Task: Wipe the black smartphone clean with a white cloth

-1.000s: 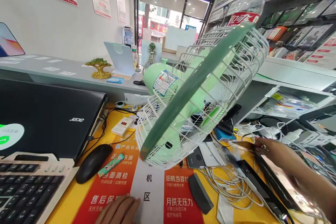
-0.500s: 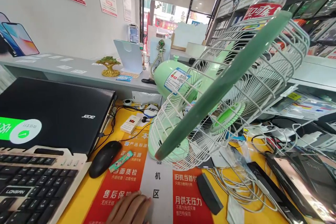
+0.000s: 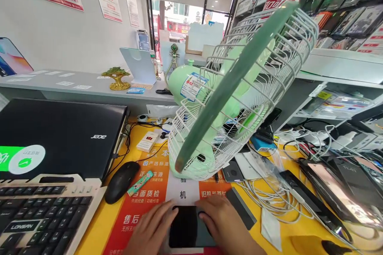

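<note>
Lying flat at the near edge of the desk mat [image 3: 140, 223], a phone [image 3: 187, 229] with a dark, glossy, rectangular face sits between both hands. The left hand [image 3: 152, 229] rests along its left edge with fingers stretched out and spread flat, and the right hand [image 3: 223, 225] covers its right edge, fingers loosely curved over the top corner; neither hand is closed around it, both only press or touch the sides. Just beyond the phone stands a pale green fan [image 3: 233, 95] with a white wire cage, tilted back. A matte black mouse [image 3: 121, 181] lies near on the left, beside a beige keyboard [image 3: 42, 211] and a closed black laptop [image 3: 60, 135]. A dark flat block [image 3: 242, 213] lies touching or just beside the right hand. White cables [image 3: 269, 197] tangle to the right, among more dark phones [image 3: 329, 191]. Open mat shows mainly left of the phone.
</note>
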A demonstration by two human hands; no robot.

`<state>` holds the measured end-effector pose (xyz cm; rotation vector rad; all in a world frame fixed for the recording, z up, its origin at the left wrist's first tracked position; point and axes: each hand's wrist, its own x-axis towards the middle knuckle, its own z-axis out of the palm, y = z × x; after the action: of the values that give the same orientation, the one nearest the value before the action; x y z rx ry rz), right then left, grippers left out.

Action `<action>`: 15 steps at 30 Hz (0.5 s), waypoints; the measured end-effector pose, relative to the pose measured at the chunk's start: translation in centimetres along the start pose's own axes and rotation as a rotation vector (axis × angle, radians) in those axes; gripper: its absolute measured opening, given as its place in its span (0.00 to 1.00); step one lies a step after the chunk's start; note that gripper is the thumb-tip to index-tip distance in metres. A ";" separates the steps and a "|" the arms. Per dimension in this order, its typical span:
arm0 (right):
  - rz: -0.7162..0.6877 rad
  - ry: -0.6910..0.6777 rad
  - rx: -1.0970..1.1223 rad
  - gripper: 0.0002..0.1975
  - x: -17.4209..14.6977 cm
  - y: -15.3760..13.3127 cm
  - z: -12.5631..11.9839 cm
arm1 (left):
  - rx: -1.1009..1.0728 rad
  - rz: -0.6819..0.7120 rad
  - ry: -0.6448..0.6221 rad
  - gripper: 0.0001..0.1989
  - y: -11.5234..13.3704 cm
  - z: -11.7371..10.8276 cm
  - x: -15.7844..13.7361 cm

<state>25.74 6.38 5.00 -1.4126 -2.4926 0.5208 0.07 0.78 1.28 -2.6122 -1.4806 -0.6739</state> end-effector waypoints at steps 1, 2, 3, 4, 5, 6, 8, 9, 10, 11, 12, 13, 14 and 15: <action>0.011 -0.023 -0.021 0.16 0.8 -0.2 -0.2 | 0.029 0.012 -0.034 0.34 0.2 0.0 0.5; 0.010 -0.033 -0.044 0.16 1.3 -0.3 -0.2 | 0.050 0.019 -0.050 0.37 0.3 0.2 0.9; 0.008 -0.029 -0.062 0.17 1.5 -0.3 0.0 | 0.066 0.017 -0.054 0.39 0.4 0.3 1.2; 0.004 -0.009 -0.069 0.17 1.6 -0.3 0.3 | 0.079 0.014 -0.049 0.41 0.4 0.5 1.5; 0.001 0.022 -0.066 0.17 1.4 -0.2 0.6 | 0.092 0.017 -0.039 0.41 0.4 0.8 1.7; 0.003 0.067 -0.059 0.17 1.2 -0.1 1.1 | 0.106 0.028 -0.028 0.41 0.3 1.0 1.9; 0.013 0.177 -0.048 0.15 0.6 -0.1 2.1 | 0.138 0.072 -0.002 0.39 0.0 1.3 2.1; 0.013 0.239 -0.054 0.14 0.3 -0.1 2.5 | 0.152 0.100 0.012 0.38 -0.1 1.3 2.2; 0.005 0.304 -0.071 0.12 0.1 -0.1 2.7 | 0.166 0.124 0.028 0.37 -0.3 1.3 2.2; -0.009 0.371 -0.094 0.11 -0.2 -0.2 2.9 | 0.179 0.140 0.041 0.36 -0.4 1.3 2.2; -0.031 0.436 -0.116 0.09 -0.6 -0.1 2.9 | 0.190 0.147 0.052 0.35 -0.6 1.3 2.2; -0.055 0.498 -0.134 0.07 -1.1 0.0 2.7 | 0.200 0.153 0.063 0.35 -0.7 1.3 2.3; -0.079 0.555 -0.147 0.07 -1.8 0.3 2.3 | 0.207 0.160 0.074 0.34 -0.8 1.2 2.3; -0.096 0.600 -0.162 0.07 -2.7 0.7 1.9 | 0.213 0.168 0.082 0.33 -0.9 1.2 2.3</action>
<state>27.02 4.04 2.94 -1.2545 -2.1233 -0.1208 0.79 3.41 0.97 -2.4789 -1.2202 -0.5649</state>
